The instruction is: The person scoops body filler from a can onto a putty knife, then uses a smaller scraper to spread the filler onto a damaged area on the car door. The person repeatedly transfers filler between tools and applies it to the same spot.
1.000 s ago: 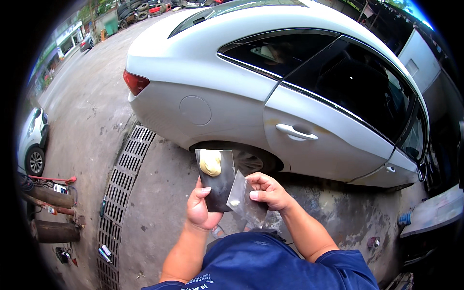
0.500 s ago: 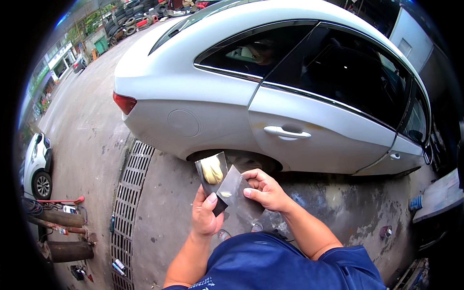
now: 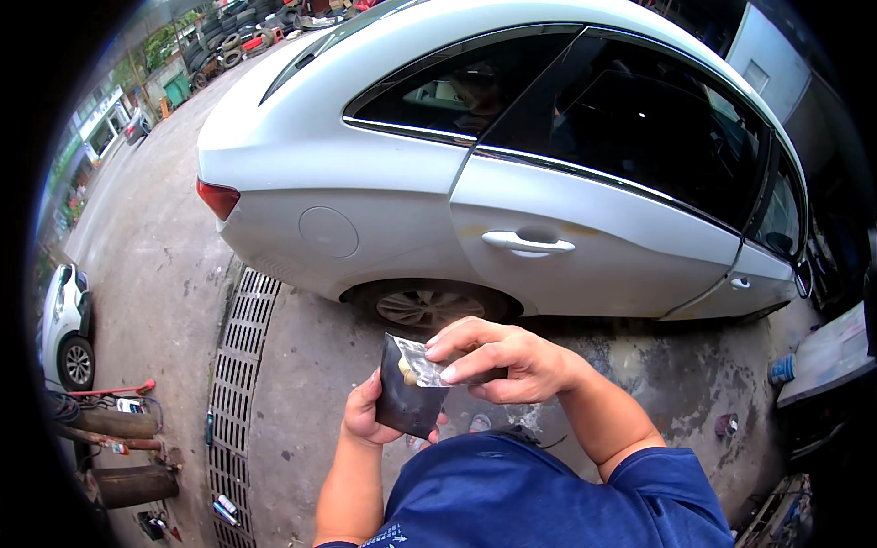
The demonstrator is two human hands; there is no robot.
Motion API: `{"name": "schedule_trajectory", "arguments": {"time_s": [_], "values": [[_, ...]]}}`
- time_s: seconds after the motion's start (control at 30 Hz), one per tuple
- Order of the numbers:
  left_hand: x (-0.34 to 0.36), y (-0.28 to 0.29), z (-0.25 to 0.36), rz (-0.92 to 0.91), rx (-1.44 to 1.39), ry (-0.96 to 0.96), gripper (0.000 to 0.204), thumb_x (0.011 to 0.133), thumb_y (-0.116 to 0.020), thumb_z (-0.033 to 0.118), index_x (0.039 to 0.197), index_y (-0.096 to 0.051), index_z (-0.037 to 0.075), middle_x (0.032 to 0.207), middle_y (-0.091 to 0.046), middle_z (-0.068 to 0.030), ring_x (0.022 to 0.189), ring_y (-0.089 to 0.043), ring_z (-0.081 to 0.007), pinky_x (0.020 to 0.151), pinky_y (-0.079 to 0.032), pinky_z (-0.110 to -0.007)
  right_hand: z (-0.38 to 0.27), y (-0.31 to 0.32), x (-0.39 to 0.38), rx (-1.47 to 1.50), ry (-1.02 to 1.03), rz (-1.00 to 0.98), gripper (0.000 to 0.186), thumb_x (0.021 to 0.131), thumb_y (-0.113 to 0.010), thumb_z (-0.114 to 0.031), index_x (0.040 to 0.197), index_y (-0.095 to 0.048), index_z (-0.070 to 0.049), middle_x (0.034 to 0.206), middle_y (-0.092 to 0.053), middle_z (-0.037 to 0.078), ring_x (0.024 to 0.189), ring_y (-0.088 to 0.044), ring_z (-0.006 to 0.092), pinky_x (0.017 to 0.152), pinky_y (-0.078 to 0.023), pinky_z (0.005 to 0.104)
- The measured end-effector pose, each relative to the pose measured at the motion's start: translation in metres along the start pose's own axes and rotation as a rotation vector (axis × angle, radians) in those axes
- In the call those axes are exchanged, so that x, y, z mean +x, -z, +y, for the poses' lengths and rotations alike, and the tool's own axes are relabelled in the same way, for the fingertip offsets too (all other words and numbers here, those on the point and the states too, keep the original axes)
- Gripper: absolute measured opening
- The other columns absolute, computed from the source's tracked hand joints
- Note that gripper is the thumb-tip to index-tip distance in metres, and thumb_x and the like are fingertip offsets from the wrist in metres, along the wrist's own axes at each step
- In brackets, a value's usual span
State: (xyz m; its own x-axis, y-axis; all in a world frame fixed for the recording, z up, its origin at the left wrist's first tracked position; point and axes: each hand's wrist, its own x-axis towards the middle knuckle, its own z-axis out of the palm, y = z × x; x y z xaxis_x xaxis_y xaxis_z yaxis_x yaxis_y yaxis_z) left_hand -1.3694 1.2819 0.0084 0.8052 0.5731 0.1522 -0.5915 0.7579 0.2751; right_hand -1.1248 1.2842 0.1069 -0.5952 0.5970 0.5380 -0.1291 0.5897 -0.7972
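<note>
My left hand [image 3: 367,413] grips a dark flat plate [image 3: 409,407] by its lower edge, with fingers behind it. A dab of pale yellow putty [image 3: 407,371] shows on the upper part of the plate. My right hand [image 3: 519,363] pinches a thin grey putty spreader [image 3: 429,370], its fingers stretched along the sheet. The spreader lies over the top of the plate, against the putty, and hides part of it. Beyond both hands stands a white car [image 3: 402,215], its rear door handle [image 3: 528,242] facing me.
A slotted drain grate [image 3: 239,365] runs along the floor to the left. Pipes and cylinders [image 3: 128,484] lie at the lower left, near another white car [image 3: 68,329]. At the right are a blue can [image 3: 782,370], a small tin [image 3: 726,425] and a pale board [image 3: 831,365].
My right hand has turned over and brought the spreader onto the plate, covering much of the putty. The plate has tilted and shifted a little. The car sits slightly further left in view.
</note>
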Motion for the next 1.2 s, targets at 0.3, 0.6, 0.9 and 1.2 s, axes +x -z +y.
{"name": "schedule_trajectory", "arguments": {"time_s": [0.3, 0.6, 0.9, 1.2], "values": [[0.015, -0.013, -0.009, 0.208, 0.227, -0.256, 0.065, 0.095, -0.048, 0.048, 0.140, -0.035, 0.004, 0.133, -0.049, -0.0185, 0.119, -0.053, -0.0401, 0.086, -0.051, -0.058, 0.014, 0.005, -0.024, -0.683, -0.362, 0.423, 0.039, 0.076, -0.064, 0.000, 0.114, -0.067, -0.008, 0.120, -0.061, 0.011, 0.111, -0.056, 0.0280, 0.094, -0.047, 0.0377], [0.019, -0.003, -0.020, 0.423, 0.609, -0.561, 0.058, 0.101, -0.042, 0.041, 0.145, -0.033, 0.004, 0.132, -0.051, -0.0093, 0.122, -0.049, -0.0193, 0.102, -0.040, -0.037, 0.019, -0.052, -0.010, -0.789, -0.295, 0.270, 0.046, 0.071, -0.058, 0.007, 0.115, -0.066, -0.007, 0.113, -0.062, 0.014, 0.103, -0.058, 0.0300, 0.089, -0.048, 0.0379], [-0.007, 0.003, 0.021, 0.246, 0.327, -0.298, 0.058, 0.098, -0.042, 0.044, 0.141, -0.036, 0.005, 0.130, -0.053, -0.0166, 0.117, -0.055, -0.0286, 0.084, -0.054, -0.051, -0.009, -0.050, 0.013, -0.848, -0.070, 0.224, 0.051, 0.061, -0.063, 0.005, 0.110, -0.067, -0.010, 0.112, -0.061, 0.010, 0.100, -0.057, 0.0313, 0.087, -0.048, 0.0415], [-0.025, 0.011, 0.031, -0.229, -0.093, 0.131, 0.067, 0.096, -0.046, 0.046, 0.146, -0.027, 0.005, 0.141, -0.039, -0.0242, 0.119, -0.045, -0.0555, 0.081, -0.053, -0.059, -0.001, -0.038, 0.027, -0.657, 0.005, 0.082, 0.055, 0.058, -0.061, 0.010, 0.109, -0.066, -0.010, 0.116, -0.060, 0.009, 0.106, -0.055, 0.0328, 0.090, -0.048, 0.0421]]}}
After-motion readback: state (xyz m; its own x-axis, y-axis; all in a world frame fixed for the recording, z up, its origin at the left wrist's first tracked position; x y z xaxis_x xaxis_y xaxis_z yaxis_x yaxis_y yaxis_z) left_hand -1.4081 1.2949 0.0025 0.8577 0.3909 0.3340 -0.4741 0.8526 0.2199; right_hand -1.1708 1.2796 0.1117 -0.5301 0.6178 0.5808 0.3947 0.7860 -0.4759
